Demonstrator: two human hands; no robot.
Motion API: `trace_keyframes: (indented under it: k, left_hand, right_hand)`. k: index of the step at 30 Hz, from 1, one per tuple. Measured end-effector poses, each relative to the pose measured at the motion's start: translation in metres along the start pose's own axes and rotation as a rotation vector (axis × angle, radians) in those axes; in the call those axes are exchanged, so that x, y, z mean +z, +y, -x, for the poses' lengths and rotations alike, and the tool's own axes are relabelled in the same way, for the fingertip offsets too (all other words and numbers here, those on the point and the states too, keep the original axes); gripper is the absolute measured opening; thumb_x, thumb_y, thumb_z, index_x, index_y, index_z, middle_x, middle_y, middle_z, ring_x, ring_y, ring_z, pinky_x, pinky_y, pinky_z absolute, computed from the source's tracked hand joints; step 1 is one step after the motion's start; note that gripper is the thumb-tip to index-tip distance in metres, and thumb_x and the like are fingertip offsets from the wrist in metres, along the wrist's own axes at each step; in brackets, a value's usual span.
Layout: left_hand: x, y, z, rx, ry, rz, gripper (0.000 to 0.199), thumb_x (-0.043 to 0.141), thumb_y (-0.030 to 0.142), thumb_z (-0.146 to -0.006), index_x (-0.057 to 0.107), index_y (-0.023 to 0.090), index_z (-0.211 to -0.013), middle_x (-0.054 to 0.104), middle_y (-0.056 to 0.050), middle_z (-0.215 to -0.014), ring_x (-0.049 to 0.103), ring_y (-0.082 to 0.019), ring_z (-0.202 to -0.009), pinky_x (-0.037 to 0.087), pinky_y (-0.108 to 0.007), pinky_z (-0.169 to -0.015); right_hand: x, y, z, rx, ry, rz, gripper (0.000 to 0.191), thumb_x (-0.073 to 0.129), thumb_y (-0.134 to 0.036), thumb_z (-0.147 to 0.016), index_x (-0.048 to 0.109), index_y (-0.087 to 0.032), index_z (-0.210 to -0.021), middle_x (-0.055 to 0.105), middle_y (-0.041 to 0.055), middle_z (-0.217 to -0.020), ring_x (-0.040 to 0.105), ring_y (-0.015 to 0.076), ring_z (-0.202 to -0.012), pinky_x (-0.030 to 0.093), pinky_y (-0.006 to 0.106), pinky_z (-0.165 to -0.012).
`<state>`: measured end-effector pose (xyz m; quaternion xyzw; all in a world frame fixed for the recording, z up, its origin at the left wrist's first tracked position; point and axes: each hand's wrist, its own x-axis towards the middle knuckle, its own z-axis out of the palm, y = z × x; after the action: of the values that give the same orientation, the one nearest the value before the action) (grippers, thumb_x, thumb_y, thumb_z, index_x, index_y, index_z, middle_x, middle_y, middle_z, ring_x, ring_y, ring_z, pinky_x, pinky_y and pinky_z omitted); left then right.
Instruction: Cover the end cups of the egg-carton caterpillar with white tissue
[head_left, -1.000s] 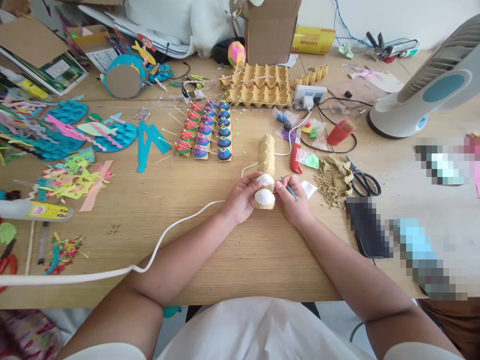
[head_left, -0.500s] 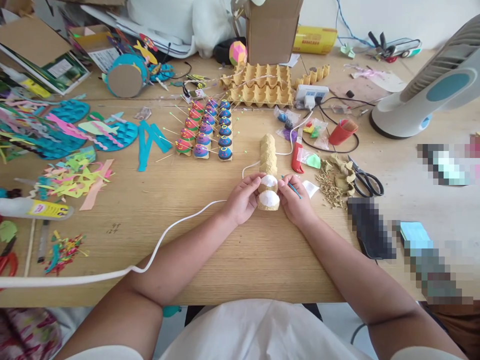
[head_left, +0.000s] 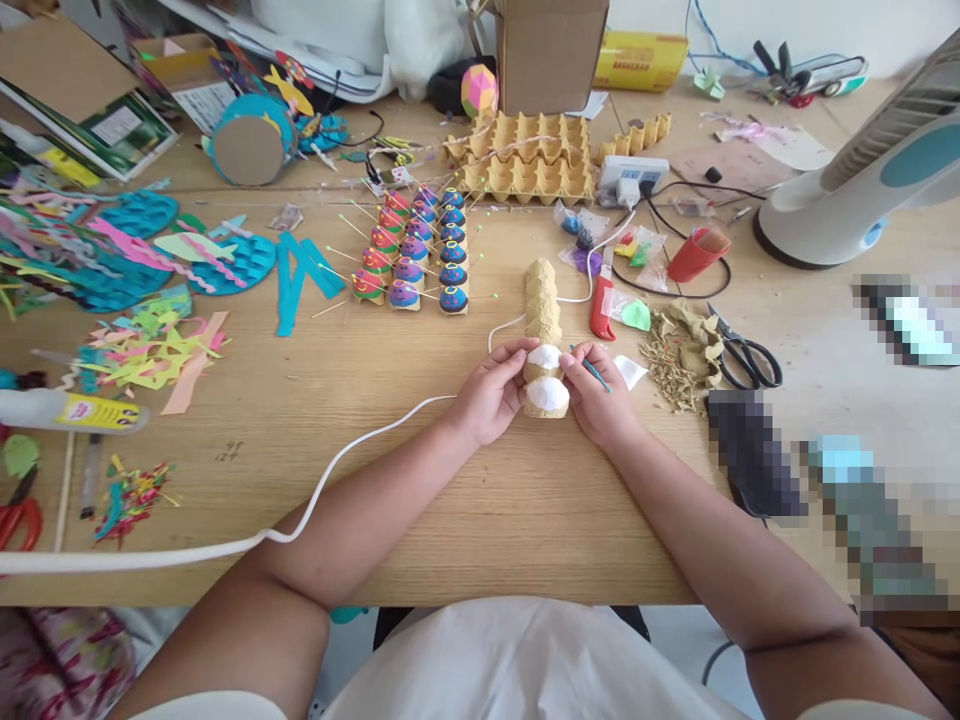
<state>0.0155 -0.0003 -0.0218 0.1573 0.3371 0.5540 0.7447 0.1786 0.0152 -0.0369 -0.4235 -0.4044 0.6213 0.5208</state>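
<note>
A strip of tan egg carton [head_left: 542, 305] lies lengthwise on the table in front of me. Its two nearest bumps are topped with white clay [head_left: 547, 395]. My left hand [head_left: 491, 392] pinches the strip's left side at the second bump, thumb and fingers closed. On the other side my right hand [head_left: 602, 392] presses its thumb to the white layer on that same bump. A thin blue-green stick [head_left: 591, 368] is held in the right hand, pointing down to the right. What the right fingertips do behind the thumb is partly hidden.
Finished caterpillars of painted carton [head_left: 416, 250] stand behind, left of the strip. A red cutter [head_left: 602, 305], torn carton scraps [head_left: 686, 350], scissors [head_left: 750, 355] and a dark phone [head_left: 754, 450] lie to the right. A white cable [head_left: 330, 480] crosses my left arm.
The view has shifted slightly, so the scene sits a little farther right. My right thumb has moved onto the second bump's white clay; the left hand keeps its hold.
</note>
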Motion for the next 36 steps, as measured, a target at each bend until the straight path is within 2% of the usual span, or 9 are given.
trace_keyframes:
  k: [11,18,23,29,36]
  left_hand:
    - [0.0026,0.0012,0.0021,0.021,-0.007,-0.008,0.024,0.088,0.019,-0.086,0.076,0.023,-0.107,0.082,0.002,-0.094,0.074,-0.013,-0.083,0.055,-0.025,-0.078]
    - [0.0017,-0.0012,0.0017,0.046,-0.028,-0.014,0.035,0.096,0.020,-0.077,0.075,0.023,-0.105,0.082,0.002,-0.093,0.076,-0.012,-0.080,0.056,-0.024,-0.074]
    - [0.0030,-0.0028,0.0032,0.070,-0.017,-0.038,0.033,0.095,0.023,-0.080,0.074,0.023,-0.106,0.082,0.002,-0.095,0.075,-0.012,-0.083,0.056,-0.024,-0.076]
    - [0.0015,-0.0028,0.0026,0.070,-0.011,-0.053,0.023,0.086,0.037,-0.091,0.075,0.024,-0.107,0.081,0.001,-0.097,0.073,-0.013,-0.082,0.055,-0.024,-0.074]
    - [0.0036,-0.0049,0.0024,0.110,0.009,-0.032,0.037,0.099,0.023,-0.074,0.074,0.021,-0.101,0.081,0.002,-0.089,0.073,-0.010,-0.078,0.054,-0.023,-0.074]
  right_hand:
    - [-0.0011,0.0010,0.0003,-0.028,-0.039,0.042,0.054,0.094,-0.063,-0.076,0.054,-0.027,-0.082,0.053,-0.0082,-0.065,0.046,0.0126,-0.060,0.035,0.029,-0.058]
    - [-0.0010,0.0011,0.0001,-0.035,-0.033,0.051,0.054,0.094,-0.063,-0.076,0.054,-0.027,-0.081,0.052,-0.0081,-0.064,0.043,0.0122,-0.059,0.031,0.029,-0.058]
    - [-0.0011,0.0018,-0.0003,-0.047,-0.030,0.053,0.055,0.093,-0.064,-0.077,0.053,-0.027,-0.081,0.051,-0.0084,-0.063,0.043,0.0121,-0.059,0.032,0.029,-0.057]
    - [-0.0016,0.0029,-0.0011,-0.030,-0.037,0.036,0.055,0.092,-0.065,-0.077,0.052,-0.027,-0.083,0.051,-0.0086,-0.064,0.044,0.0118,-0.057,0.032,0.028,-0.055]
    - [0.0004,0.0008,0.0013,-0.038,-0.039,0.055,0.055,0.094,-0.065,-0.076,0.053,-0.027,-0.081,0.052,-0.0078,-0.064,0.044,0.0124,-0.061,0.034,0.028,-0.059]
